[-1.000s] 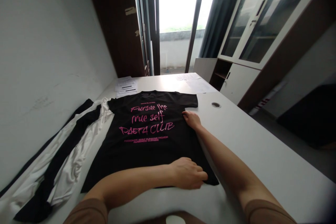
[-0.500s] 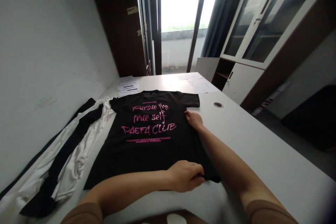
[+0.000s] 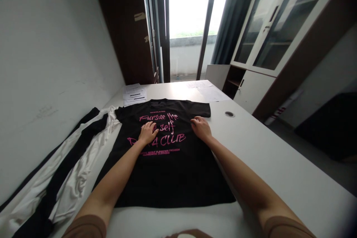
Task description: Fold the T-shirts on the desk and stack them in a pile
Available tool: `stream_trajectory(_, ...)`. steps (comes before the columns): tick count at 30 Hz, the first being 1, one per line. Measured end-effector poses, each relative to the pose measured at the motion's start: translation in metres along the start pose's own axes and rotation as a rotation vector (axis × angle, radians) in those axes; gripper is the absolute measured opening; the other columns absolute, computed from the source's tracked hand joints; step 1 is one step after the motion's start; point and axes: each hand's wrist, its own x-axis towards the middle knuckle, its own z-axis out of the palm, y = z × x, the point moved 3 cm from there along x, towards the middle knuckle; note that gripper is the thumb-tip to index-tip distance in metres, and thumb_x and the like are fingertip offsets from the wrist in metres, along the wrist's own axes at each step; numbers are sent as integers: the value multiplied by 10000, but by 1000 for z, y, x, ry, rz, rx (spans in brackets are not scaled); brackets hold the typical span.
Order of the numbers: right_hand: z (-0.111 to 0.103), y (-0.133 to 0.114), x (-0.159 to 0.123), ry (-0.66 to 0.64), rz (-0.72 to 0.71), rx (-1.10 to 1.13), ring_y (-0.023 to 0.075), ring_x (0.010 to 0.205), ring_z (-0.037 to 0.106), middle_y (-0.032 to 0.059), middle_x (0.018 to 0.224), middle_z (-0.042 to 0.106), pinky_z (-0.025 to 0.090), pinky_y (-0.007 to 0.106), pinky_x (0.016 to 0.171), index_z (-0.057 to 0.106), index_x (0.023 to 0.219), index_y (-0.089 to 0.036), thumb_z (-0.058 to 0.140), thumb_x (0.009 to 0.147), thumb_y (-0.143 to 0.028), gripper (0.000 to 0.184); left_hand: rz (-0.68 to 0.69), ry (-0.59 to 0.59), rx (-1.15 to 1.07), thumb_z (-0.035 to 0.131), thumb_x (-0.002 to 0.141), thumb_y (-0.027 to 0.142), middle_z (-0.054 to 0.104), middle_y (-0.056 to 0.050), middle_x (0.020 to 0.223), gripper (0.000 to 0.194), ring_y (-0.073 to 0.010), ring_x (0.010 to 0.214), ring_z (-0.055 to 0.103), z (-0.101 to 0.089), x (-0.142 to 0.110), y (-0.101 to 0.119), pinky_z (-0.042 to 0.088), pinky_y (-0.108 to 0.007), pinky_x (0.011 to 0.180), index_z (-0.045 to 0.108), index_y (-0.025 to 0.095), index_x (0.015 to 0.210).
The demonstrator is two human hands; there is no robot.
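Head view: black shirt (image 3: 173, 182) lies flat, toward the near edge of the surface (image 3: 279, 156).
White and black clothes (image 3: 85, 167): along the surface's left edge.
Left hand (image 3: 148, 132): fingers slightly parted over the pink print (image 3: 171, 139), gripping nothing visible.
Right hand (image 3: 201, 128): fingers curled at the shirt's side; cannot tell whether they pinch it.
Risk: uneven pulling could crease the cloth.

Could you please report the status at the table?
Left hand over pink print, right hand at right edge of black T-shirt. Spread flat. Black and white garments along its left.
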Motion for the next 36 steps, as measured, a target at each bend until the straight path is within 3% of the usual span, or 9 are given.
stream_trajectory(2,5,-18,0,-31,-109,40,299,1418,397,90,1523,481,329,454,1191,629,1386,-265,492,1011,-385,417,-36,-6,-69,500,996,400,609,-121,1420,426,-282,1358,514,3,0,-19,379,-474,1175,636,169,1327)
stream_trajectory(5,23,-41,-1,-158,-235,89,287,1501,310,53,1609,393,271,472,1236,542,1488,-292,469,1022,-495,513,-31,7,-130,428,1021,367,651,-95,1375,417,-237,1317,559,5,-2,-30,413,-392,1160,663,163,1298)
stream_trajectory(10,44,-42,-7,-361,-259,78,290,1551,223,40,1664,300,205,502,1255,432,1567,-323,379,1023,-644,634,-8,-25,-67,489,994,407,603,-77,1452,414,-256,1404,480,4,-12,-45,325,-429,1218,680,196,1294)
stream_trajectory(14,41,-29,-8,-354,-192,33,280,1566,177,37,1679,257,171,502,1262,400,1583,-328,346,1025,-666,655,-71,-118,135,473,993,550,402,-86,1624,583,-320,1511,319,2,-23,-73,226,-541,1231,526,249,1489)
stream_trajectory(17,40,-25,-9,-348,-168,21,281,1567,173,39,1681,250,163,504,1262,394,1586,-329,344,1024,-665,657,-130,-158,206,390,1007,620,313,-90,1668,655,-337,1538,255,-4,-32,-96,196,-564,1226,434,266,1557)
stream_trajectory(25,44,-14,-3,-318,-90,-2,289,1560,195,61,1678,257,212,487,1250,411,1581,-299,362,1022,-651,662,-275,-112,279,318,1025,602,352,-116,1647,672,-328,1513,318,-32,-60,-138,243,-495,1222,442,207,1554)
stream_trajectory(31,42,-1,0,-293,-50,-7,288,1549,236,66,1658,309,242,466,1246,434,1570,-272,393,1029,-600,634,-349,-66,301,319,1029,565,403,-112,1620,632,-325,1508,327,-45,-79,-145,252,-524,1217,486,205,1520)
stream_trajectory(36,33,-16,-6,-282,-100,-4,292,1553,223,92,1657,302,235,492,1246,445,1564,-253,397,1036,-580,623,-274,7,334,391,1019,514,443,-128,1591,561,-341,1498,333,-48,-82,-114,218,-557,1229,577,183,1432)
